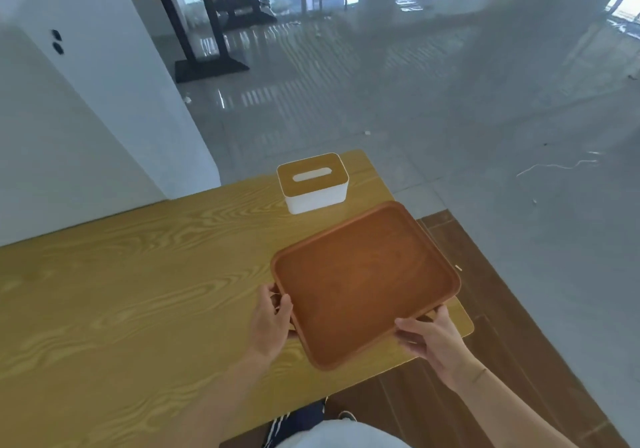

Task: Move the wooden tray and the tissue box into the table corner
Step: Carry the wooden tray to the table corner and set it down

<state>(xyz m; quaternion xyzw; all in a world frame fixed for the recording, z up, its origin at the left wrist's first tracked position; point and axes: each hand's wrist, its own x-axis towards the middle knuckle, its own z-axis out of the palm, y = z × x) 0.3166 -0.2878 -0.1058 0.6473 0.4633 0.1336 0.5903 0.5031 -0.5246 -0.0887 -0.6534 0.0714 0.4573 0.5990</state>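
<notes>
A reddish-brown wooden tray [363,281] with a raised rim sits at the right end of the yellow wood-grain table [121,291], its right side reaching over the table's edge. My left hand [273,319] grips the tray's near left rim. My right hand [429,335] grips its near right corner. I cannot tell whether the tray rests on the table or is held slightly above it. A white tissue box [313,182] with a wooden lid and a slot stands upright near the table's far right corner, just beyond the tray and apart from it.
A white wall [86,118] runs along the table's far left side. Beyond the table lies a glossy grey floor [450,101], with dark wood flooring [502,309] to the right. Another table with black legs [207,25] stands further back.
</notes>
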